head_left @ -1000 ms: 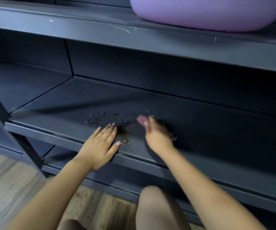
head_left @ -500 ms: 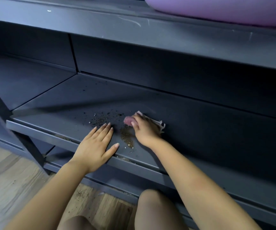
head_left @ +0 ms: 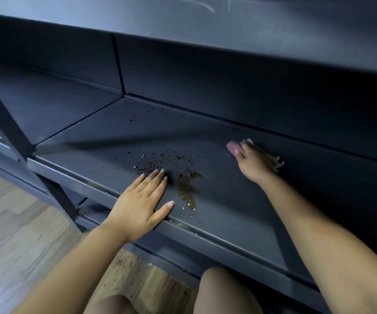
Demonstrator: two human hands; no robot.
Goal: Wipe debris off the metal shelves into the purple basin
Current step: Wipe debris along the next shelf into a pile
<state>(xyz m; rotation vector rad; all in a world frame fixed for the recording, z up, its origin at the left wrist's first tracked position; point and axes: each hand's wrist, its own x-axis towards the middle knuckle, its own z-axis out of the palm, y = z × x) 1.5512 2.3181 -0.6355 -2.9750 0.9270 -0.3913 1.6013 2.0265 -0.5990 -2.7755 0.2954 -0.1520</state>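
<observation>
pink cloth (head_left: 231, 146) gripped by right hand (head_left: 254, 163); left hand (head_left: 141, 200) flat on shelf (head_left: 239, 207).

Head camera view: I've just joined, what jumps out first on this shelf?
The scatter of brown and black debris near the front of the dark metal shelf stands out. The left hand rests flat just left of it. Farther back and right, the right hand presses a pink and white cloth to the shelf.

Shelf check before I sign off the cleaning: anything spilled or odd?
Yes. Brown debris lies scattered on the shelf beside the left hand; more crumbs on the wooden floor below.
</observation>
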